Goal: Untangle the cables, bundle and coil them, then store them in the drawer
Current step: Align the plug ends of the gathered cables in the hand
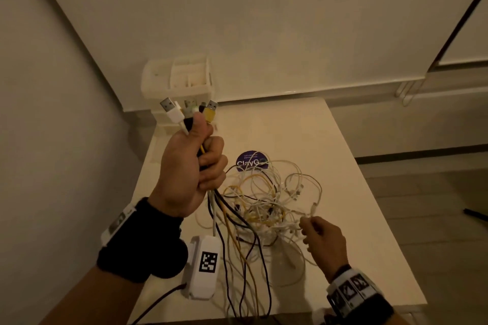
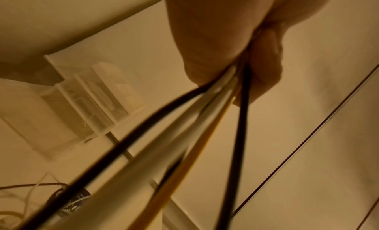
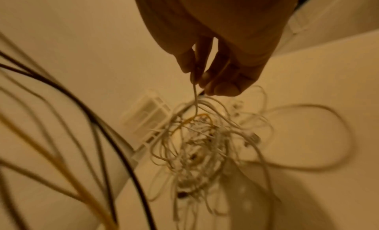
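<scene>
Plug ends (image 1: 188,112) are gripped in the left hand (image 1: 190,166) above the blurred tangle (image 1: 266,203), one white strand (image 3: 194,94) pinched by the right hand (image 1: 323,241).

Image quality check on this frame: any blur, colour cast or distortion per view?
Head view: dim, warm yellow cast, wide-angle bending of the wall lines, yet sharp; the USB plugs in the left hand read clearly. Left wrist view: close cables smeared and out of focus. Right wrist view: motion blur across the cable tangle; the right hand is backlit and dark.
</scene>
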